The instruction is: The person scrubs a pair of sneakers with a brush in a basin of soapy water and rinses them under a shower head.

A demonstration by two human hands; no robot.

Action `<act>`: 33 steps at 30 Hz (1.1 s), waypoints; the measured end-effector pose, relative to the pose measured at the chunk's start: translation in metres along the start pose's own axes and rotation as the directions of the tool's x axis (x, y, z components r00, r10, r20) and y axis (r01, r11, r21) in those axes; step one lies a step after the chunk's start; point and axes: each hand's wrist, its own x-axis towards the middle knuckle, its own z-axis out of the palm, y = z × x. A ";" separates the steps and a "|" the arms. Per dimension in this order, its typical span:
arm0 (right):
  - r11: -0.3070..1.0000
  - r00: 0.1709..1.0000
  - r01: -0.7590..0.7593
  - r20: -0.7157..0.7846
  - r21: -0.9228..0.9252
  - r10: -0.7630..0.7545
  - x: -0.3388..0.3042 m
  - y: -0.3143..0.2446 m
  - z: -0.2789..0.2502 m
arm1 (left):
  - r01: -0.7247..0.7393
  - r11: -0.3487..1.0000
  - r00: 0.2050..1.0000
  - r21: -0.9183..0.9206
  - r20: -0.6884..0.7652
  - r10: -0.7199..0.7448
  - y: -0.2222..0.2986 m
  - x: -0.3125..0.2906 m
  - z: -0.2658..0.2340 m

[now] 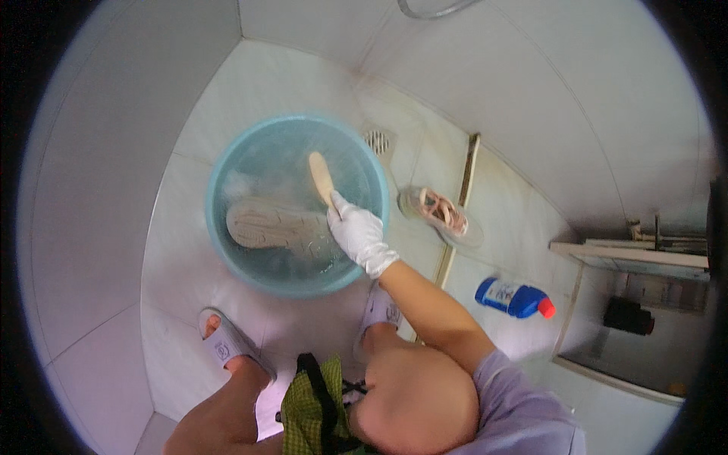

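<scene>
Your knees and a green checked cloth [307, 409] sit at the bottom edge, lilac sleeve [516, 409] to your right. Your feet are in pale slippers: left slipper [224, 345] on the white tiled floor [189, 303], right slipper [379, 307] partly hidden behind your forearm, just beside the basin's near rim.

Your right hand [356, 231], in a white glove, is over the near-right part of the blue basin [220, 227]. It's closed around the handle of a wooden brush [322, 178]; the brush's rounded end sticks up and away from the glove over the water. Your left hand is not in view, so can't tell its state.

In the basin, a shoe [269, 226] lies sole up in soapy water, pale tread showing, toe toward your left, heel end touching or just under the gloved hand. Can't tell whether the brush bristles touch it.

Beyond the basin's far-right rim is a floor drain [378, 141]. To the right of the basin, apart from it, a second shoe with pink laces [440, 214] lies on the floor by a threshold strip [459, 205]. Further right, a blue bottle with a red cap [514, 297] lies on its side on the floor. Far right: a low shelf edge [629, 254] and a dark object [628, 315] under it, too small to identify.
</scene>
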 end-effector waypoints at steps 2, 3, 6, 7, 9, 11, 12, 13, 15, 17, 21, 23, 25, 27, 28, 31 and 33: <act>1.000 1.000 -0.019 0.015 -0.017 0.019 0.000 -0.001 -0.003 | 0.011 1.000 1.000 0.018 -0.003 -0.011 0.001 -0.001 0.000; 1.000 1.000 -0.016 0.006 -0.018 0.016 -0.002 0.004 0.000 | 0.010 1.000 1.000 0.017 0.001 -0.010 0.002 -0.001 0.000; 1.000 1.000 0.005 -0.016 -0.010 -0.005 0.003 0.010 0.004 | 0.020 0.999 1.000 0.032 0.001 -0.020 0.003 0.001 0.002; 1.000 1.000 0.007 -0.003 0.003 -0.007 0.004 0.009 0.003 | 0.023 0.999 1.000 0.032 0.009 -0.023 0.003 0.000 0.003; 1.000 0.999 -0.001 0.033 0.018 0.001 0.003 0.003 -0.001 | 0.037 0.999 0.999 0.040 0.015 -0.038 0.005 -0.002 0.004; 1.000 0.997 -0.019 0.079 0.021 0.017 0.001 -0.004 -0.006 | 0.043 0.998 0.999 0.042 0.018 -0.044 0.004 -0.007 0.005; 1.000 0.999 -0.004 0.044 0.027 0.003 0.001 -0.001 -0.004 | 0.040 0.998 0.999 0.047 0.018 -0.041 0.005 -0.009 0.005; 0.999 1.000 0.014 0.013 0.040 -0.015 0.001 0.005 0.001 | 0.038 0.998 0.999 0.048 0.018 -0.039 0.005 -0.009 0.004; 0.999 1.000 0.018 -0.007 0.040 -0.018 0.004 0.008 0.002 | 0.035 0.998 0.999 0.048 0.019 -0.035 0.004 -0.011 0.003; 0.998 1.000 0.017 -0.012 0.058 -0.016 0.002 0.005 0.005 | 0.036 0.998 0.999 0.049 0.027 -0.037 0.004 -0.014 0.002; 0.995 0.998 -0.048 0.047 0.084 0.044 0.001 0.003 -0.005 | 0.026 0.998 0.999 0.052 0.030 -0.027 0.008 -0.012 0.002; 0.997 0.999 -0.018 0.048 0.076 0.014 0.001 0.005 -0.007 | 0.045 0.997 0.998 0.065 0.030 -0.047 0.008 -0.015 -0.001; 0.989 0.995 0.099 -0.019 0.110 -0.097 0.000 -0.001 0.005 | 0.046 0.995 0.998 0.089 0.042 -0.050 0.009 -0.017 -0.006; 0.984 0.999 0.013 0.037 0.178 -0.020 -0.001 0.003 -0.010 | 0.021 0.995 0.999 0.095 0.039 -0.025 0.013 -0.010 -0.003; 0.977 0.998 -0.020 0.069 0.212 0.006 0.000 0.002 -0.016 | 0.028 0.994 0.999 0.105 0.043 -0.033 0.015 -0.014 -0.007; 0.920 0.997 -0.075 0.052 0.385 0.060 -0.002 0.019 -0.009 | 0.023 0.995 0.998 0.098 0.048 -0.027 0.013 -0.012 -0.012; 0.874 0.993 -0.120 0.079 0.471 0.093 0.003 0.020 -0.010 | 0.024 0.993 0.998 0.116 0.050 -0.030 0.016 -0.012 -0.017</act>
